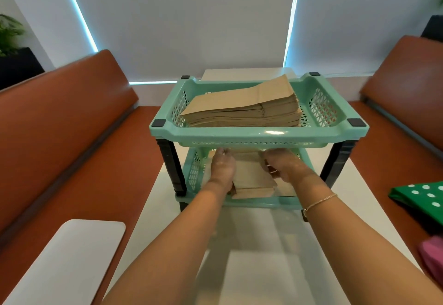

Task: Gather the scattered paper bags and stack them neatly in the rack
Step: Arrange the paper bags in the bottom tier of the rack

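Note:
A mint-green two-tier rack (pixel 259 135) with black legs stands on the white table. Its top tray holds a thick, fairly even stack of brown paper bags (pixel 242 108). In the lower tray lies a smaller pile of brown paper bags (pixel 251 177). Both my hands reach into the lower tier. My left hand (pixel 221 168) grips the pile's left edge, fingers curled round it. My right hand (pixel 282 164) holds the pile's right side with curled fingers. The fingertips are hidden under the top tray.
The white table (pixel 259 268) runs between two orange benches (pixel 60 122) (pixel 407 84). A white pad (pixel 64 259) lies on the left bench. A green dotted bag (pixel 422 197) and something pink (pixel 431 254) sit at the right.

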`<state>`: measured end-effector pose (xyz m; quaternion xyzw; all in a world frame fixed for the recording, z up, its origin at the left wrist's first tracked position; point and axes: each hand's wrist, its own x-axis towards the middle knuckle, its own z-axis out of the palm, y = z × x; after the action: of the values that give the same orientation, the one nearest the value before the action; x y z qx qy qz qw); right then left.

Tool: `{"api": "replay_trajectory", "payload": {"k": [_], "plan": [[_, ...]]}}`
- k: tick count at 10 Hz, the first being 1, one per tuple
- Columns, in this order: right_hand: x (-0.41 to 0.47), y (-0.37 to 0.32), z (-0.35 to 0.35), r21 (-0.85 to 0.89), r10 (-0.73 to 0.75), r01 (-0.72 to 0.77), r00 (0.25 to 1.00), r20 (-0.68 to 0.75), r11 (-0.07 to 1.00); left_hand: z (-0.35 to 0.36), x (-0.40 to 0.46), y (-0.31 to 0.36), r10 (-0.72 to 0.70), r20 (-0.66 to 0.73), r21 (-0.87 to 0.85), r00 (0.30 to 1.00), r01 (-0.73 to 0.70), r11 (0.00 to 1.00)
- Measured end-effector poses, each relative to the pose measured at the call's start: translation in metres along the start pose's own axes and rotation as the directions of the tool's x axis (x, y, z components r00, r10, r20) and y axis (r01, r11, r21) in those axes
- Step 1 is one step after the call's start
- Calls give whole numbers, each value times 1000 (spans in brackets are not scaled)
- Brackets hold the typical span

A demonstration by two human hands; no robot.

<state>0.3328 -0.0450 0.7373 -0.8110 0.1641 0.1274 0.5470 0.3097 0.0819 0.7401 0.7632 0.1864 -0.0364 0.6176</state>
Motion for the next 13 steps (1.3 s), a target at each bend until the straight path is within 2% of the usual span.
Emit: {"api": "replay_trajectory", "payload": {"k": [1, 2, 3, 4, 5, 6, 8, 10, 11, 12, 13], "plan": [[5, 3, -11, -93, -61, 52, 993, -98, 994, 16, 10, 6, -81, 70, 27, 994, 80, 996], [5, 4, -20, -300, -69, 2, 975, -211, 954, 31, 11, 6, -80, 159, 147, 984, 56, 988], [8, 15, -21, -357, -65, -37, 961, -270, 934, 42, 13, 1, -73, 209, 296, 975, 7, 955], [10, 24, -17, -461, -60, -73, 962, -268, 884, 51, 16, -5, -73, 237, 421, 969, -34, 907], [13, 28, -12, -522, -79, -71, 962, -260, 850, 60, 18, -11, -54, 247, 473, 968, -72, 878], [17, 32, -7, -550, -69, -75, 969, -237, 832, 68, 20, -12, -59, 220, 449, 974, -47, 892], [16, 33, 0, -414, 24, -129, 968, -248, 901, 74, 28, -14, -86, 144, 364, 986, 28, 931], [26, 34, 0, -265, 67, -142, 960, -273, 954, 71, 32, -20, -116, 132, 304, 985, 71, 950], [13, 27, -3, -91, 1, -27, 963, -271, 995, 68, 30, -19, -125, 155, 170, 980, 98, 981], [11, 20, -7, -110, -84, 53, 951, -299, 992, 71, 45, -26, -41, 138, 58, 990, 33, 998], [3, 8, -10, -212, -171, 100, 921, -349, 972, 66, 34, -16, 99, 94, -10, 991, -98, 995]]}}
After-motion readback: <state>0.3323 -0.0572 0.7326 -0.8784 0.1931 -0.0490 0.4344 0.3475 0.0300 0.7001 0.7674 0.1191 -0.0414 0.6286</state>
